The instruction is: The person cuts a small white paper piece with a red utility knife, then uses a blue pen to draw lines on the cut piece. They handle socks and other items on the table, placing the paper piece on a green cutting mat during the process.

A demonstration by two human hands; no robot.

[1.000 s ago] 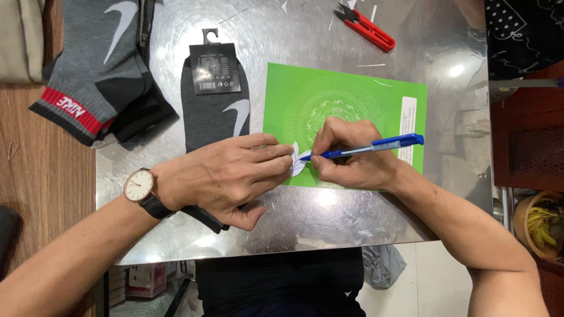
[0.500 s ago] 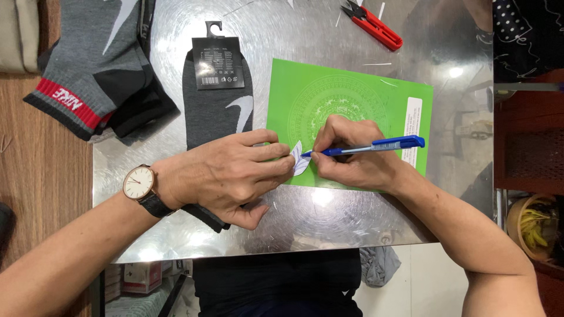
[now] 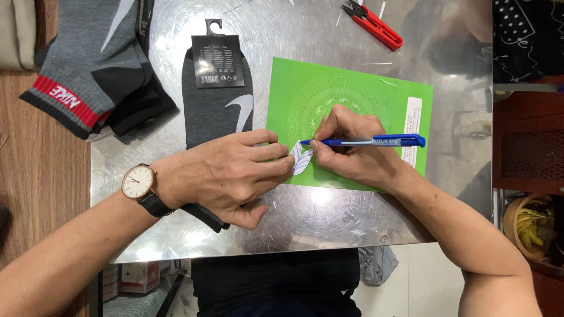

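Holding a blue pen (image 3: 364, 141) in your right hand (image 3: 352, 149), you have its fingers closed around the barrel and its tip down on a small white label (image 3: 301, 159). Your left hand (image 3: 232, 176) lies mostly flat, fingers loosely curled, with the fingertips (image 3: 276, 167) pinching the label's left side to pin it in place. The label rests on the lower left part of a green sheet (image 3: 352, 94), which lies near the middle of the metal table (image 3: 282, 35), toward its right edge. Your left palm covers the lower end of a grey sock (image 3: 214, 111) with a black card at its top, just left of the sheet. More socks (image 3: 88, 64) are heaped at the table's far left corner. Red snips (image 3: 376, 23) lie by the far edge, well apart from your hands. A watch (image 3: 139, 182) sits on your left wrist.
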